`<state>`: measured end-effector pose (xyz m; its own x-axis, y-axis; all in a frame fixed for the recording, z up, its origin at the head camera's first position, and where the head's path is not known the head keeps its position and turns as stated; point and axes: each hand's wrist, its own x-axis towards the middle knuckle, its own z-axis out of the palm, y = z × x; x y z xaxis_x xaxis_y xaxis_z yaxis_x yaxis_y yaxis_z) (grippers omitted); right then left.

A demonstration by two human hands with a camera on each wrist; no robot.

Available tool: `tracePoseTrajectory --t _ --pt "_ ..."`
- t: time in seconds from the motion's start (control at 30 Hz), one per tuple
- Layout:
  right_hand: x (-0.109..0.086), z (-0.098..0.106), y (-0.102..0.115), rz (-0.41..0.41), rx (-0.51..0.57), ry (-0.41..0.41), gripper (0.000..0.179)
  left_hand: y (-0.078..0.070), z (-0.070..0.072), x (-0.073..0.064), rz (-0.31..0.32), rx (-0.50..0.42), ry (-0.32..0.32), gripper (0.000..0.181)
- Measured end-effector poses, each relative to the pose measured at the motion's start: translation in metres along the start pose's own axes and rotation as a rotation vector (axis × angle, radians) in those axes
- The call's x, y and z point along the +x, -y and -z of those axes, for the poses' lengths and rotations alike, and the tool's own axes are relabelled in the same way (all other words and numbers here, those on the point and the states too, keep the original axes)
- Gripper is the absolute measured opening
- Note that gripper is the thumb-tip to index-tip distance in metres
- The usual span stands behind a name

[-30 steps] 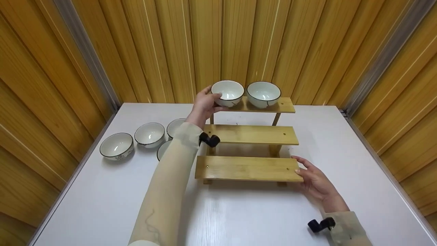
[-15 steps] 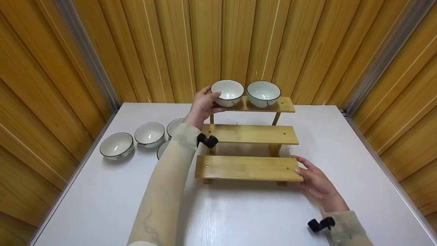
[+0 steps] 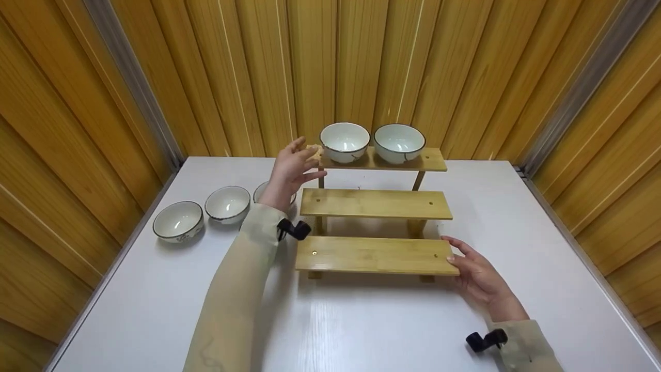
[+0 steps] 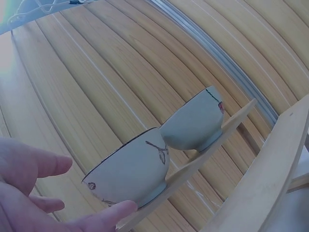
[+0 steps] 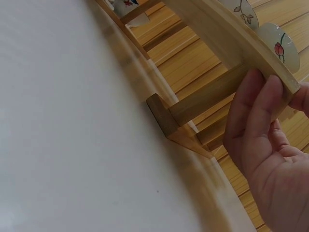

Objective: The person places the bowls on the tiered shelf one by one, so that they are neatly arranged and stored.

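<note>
Two white bowls with dark rims, the left one (image 3: 345, 142) and the right one (image 3: 399, 143), stand side by side on the top step of a three-step wooden display stand (image 3: 377, 256). My left hand (image 3: 292, 168) is just left of the left bowl, fingers spread and holding nothing. In the left wrist view the thumb and fingers stand around the near side of that bowl (image 4: 130, 166), whose side bears a brown twig pattern. My right hand (image 3: 480, 276) grips the right end of the lowest step, thumb on top and fingers (image 5: 256, 101) underneath.
More bowls sit on the white table (image 3: 361, 330) at the left: an outer one (image 3: 178, 222), one beside it (image 3: 227, 204), and another (image 3: 261, 192) partly hidden by my left arm. Wood-panelled walls (image 3: 356, 62) close in the back and sides.
My left hand has let go of the left bowl and drawn back to the left and slightly down. The bowl stays on the top step. My right hand keeps its hold on the stand.
</note>
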<state>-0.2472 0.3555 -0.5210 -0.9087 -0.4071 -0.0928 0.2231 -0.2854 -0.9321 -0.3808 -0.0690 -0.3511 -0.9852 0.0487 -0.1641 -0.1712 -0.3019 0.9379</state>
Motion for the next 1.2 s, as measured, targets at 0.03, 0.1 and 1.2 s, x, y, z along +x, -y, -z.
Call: tracePoseTrajectory --t 0.03,0.1,1.2 --pt "0.0 0.0 0.0 0.0 -0.004 0.001 0.042 0.0 0.004 -0.002 -0.006 -0.009 -0.004 0.068" --pt "0.001 0.001 0.0 0.0 -0.005 0.006 0.043 0.001 0.013 -0.008 -0.016 -0.03 -0.012 0.065" --pt "0.0 -0.001 0.001 -0.012 0.068 0.016 0.046 0.064 0.241 -0.121 -0.032 -0.162 -0.514 0.031"
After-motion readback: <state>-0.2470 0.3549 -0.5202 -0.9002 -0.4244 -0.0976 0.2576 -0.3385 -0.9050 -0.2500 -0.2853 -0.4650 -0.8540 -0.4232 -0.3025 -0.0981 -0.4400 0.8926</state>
